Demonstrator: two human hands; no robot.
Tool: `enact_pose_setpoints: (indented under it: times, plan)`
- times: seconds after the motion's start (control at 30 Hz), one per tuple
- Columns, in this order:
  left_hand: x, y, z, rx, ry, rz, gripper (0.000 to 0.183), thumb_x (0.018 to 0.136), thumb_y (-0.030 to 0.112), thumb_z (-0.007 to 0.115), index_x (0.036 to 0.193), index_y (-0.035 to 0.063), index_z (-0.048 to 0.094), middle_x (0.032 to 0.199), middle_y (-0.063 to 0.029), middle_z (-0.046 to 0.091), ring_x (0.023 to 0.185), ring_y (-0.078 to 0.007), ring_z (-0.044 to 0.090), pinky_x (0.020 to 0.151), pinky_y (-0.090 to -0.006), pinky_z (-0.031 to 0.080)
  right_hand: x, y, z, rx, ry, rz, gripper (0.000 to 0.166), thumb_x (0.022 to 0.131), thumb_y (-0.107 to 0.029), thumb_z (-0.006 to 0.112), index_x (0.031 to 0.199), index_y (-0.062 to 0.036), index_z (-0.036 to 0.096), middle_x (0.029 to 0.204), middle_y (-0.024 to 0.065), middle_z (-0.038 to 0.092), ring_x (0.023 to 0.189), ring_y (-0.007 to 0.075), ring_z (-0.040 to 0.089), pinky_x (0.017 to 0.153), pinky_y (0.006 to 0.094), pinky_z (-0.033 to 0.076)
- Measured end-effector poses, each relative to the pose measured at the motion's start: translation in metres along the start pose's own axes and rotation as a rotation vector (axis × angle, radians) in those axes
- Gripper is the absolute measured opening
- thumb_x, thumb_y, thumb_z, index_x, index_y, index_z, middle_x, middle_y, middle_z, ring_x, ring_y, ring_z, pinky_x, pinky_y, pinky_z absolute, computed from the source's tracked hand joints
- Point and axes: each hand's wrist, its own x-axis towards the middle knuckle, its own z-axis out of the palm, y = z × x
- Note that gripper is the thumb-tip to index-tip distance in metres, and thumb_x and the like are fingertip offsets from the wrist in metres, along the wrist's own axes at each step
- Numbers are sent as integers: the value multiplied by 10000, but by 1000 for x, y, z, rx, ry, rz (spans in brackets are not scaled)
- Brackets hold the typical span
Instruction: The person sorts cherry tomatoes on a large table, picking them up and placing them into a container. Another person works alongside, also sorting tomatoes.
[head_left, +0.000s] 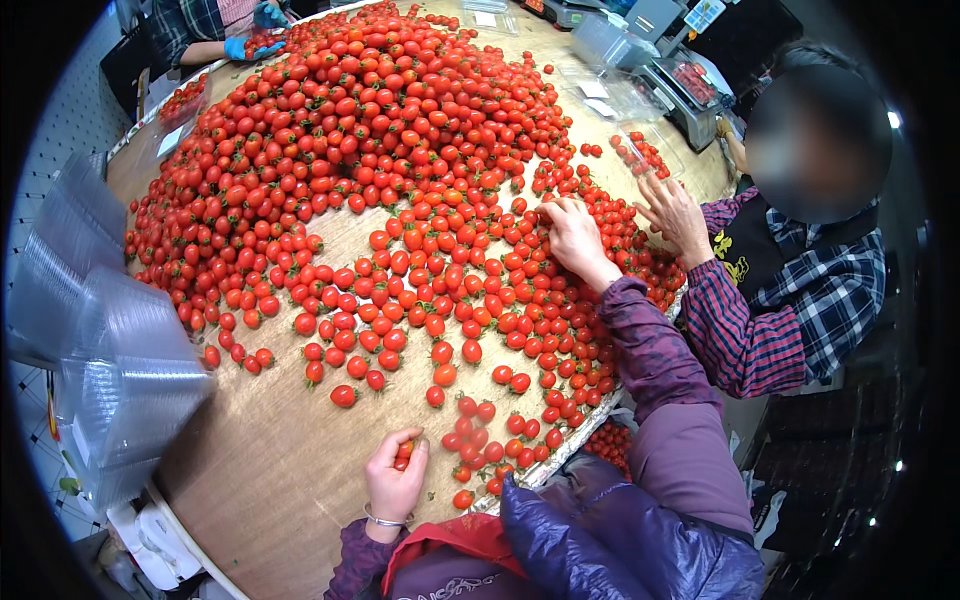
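My left hand (394, 478), a bangle at its wrist, is curled around a few cherry tomatoes (405, 450) low over the wooden table's near side. Farther off to the right, my right hand (576, 238) reaches into the loose tomatoes (450, 240) with its fingers bent downward. Its fingertips are partly hidden, so I cannot tell whether they grip one. Between my hands, red tomatoes with green stem ends spread across the wooden tabletop (300, 465). They rise into a big heap (390, 112) beyond. Near my left hand, a small group (472, 435) looks paler and hazy.
Stacked clear plastic boxes (127, 382) stand at the left edge. A co-worker's hand (675, 214) is close to my right hand; another person's blue glove (251, 49) is at the far left. A scale (682, 97) and clear containers (611, 49) stand at the far right.
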Motion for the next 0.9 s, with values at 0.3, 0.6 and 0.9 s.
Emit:
enact_pose_setpoints:
  times: [0.3,0.6,0.9]
  plan:
    - [2,3,3,-48,7,15,153,831,72,687,974,25,657,716,-18,587,638,-64,511,592,-231,447,23,27,-20,-129,-183,442,331,917,-252,498,1229,-145,532,1141,231,508,989,400,584,825,484,482]
    - [4,10,4,-17,3,6,157,813,59,690,961,20,656,744,-49,603,650,-87,535,602,-246,455,63,39,-5,72,85,211,292,775,-45,492,1003,-39,674,897,204,621,924,357,587,844,431,475]
    - [4,13,4,-30,-1,-22,167,811,53,689,971,16,655,766,-60,615,664,-100,553,619,-252,464,102,-50,52,278,-26,-33,330,896,-157,524,1223,-154,565,1172,221,498,969,386,602,821,452,503]
